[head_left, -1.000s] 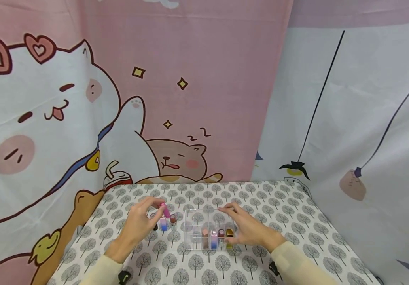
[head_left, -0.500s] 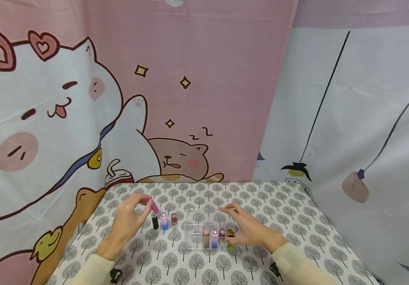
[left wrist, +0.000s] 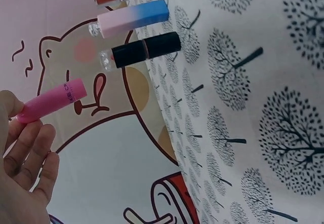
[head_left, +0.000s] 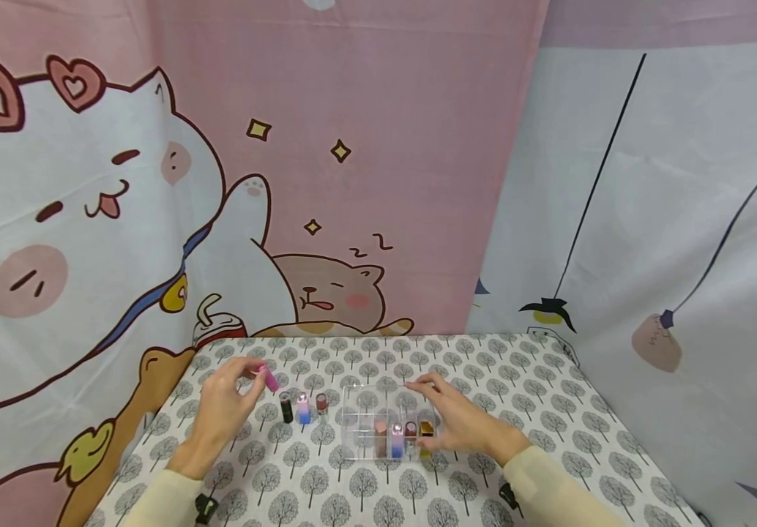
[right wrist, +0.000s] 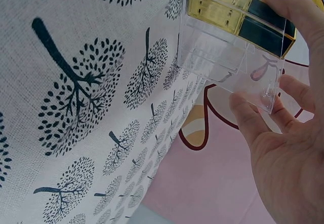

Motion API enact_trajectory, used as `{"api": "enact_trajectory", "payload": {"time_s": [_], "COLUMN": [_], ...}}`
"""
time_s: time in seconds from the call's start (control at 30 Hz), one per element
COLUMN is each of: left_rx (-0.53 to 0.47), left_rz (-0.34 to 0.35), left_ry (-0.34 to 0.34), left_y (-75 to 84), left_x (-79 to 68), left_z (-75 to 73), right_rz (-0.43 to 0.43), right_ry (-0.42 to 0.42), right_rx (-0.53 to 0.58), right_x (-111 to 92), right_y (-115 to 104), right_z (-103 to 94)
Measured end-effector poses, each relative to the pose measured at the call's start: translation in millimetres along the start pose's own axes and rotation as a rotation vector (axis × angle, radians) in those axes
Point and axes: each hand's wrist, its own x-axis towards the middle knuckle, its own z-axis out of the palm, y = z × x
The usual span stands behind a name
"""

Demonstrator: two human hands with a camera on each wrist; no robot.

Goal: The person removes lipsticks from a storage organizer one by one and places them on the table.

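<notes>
- Pink-and-white cartoon-cat fabric (head_left: 418, 183) backs a white tree-printed tablecloth (head_left: 326, 487).
- Left hand (head_left: 223, 410) pinches a glossy pink cylindrical tube (head_left: 269, 379), just carried leftward, now apart from three upright lipstick tubes (head_left: 303, 410).
- Right hand (head_left: 454, 421) grips a transparent plastic compartmented case (head_left: 344, 424) holding four tubes (head_left: 397, 440).

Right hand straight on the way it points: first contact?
Probably the clear divided box: the right hand grips one end of it, but the gap left between them is unclear.
</notes>
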Motion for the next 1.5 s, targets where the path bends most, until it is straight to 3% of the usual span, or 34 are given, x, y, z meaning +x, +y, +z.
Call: {"api": "enact_trajectory", "payload": {"time_s": [0.43,0.53,0.57,0.63,0.77,0.8,0.83,1.5], "left_rx": [0.062,0.023,-0.033,-0.055,-0.009,0.049,0.068,0.085], "left_rz": [-0.147,-0.188,-0.176,-0.215,-0.284,-0.320,-0.328,-0.354], "left_ry": [-0.174,-0.227,-0.221,-0.257,-0.313,-0.351,-0.362,-0.394], "left_y": [-12.0,-21.3,-44.4,-47.9,-45.4,-24.1,-23.3,-29.1], "left_x": [-16.0,-19.8,-27.8,-29.4,-29.3,-22.2,-22.2,-29.1], "left_z": [2.3,4.5,15.6,16.3,15.4,4.8,4.9,10.8], "right_rz": [-0.006,-0.005,-0.006,-0.007,-0.009,-0.009,-0.009,-0.022], "right_ry": [0.000,0.002,0.003,0.005,0.009,0.010,0.011,0.019], "right_rx": [-0.001,-0.004,-0.007,-0.010,-0.010,-0.008,-0.007,-0.011], "right_x": [0.0,0.2,0.2,0.2,0.0,0.0,0.0,-0.5], "right_y": [1.5,1.9,2.0,2.1,2.5,2.7,3.0,3.3], "right_z": [-0.9,-0.3,-0.1,0.2,0.8,1.0,1.2,3.1]}}
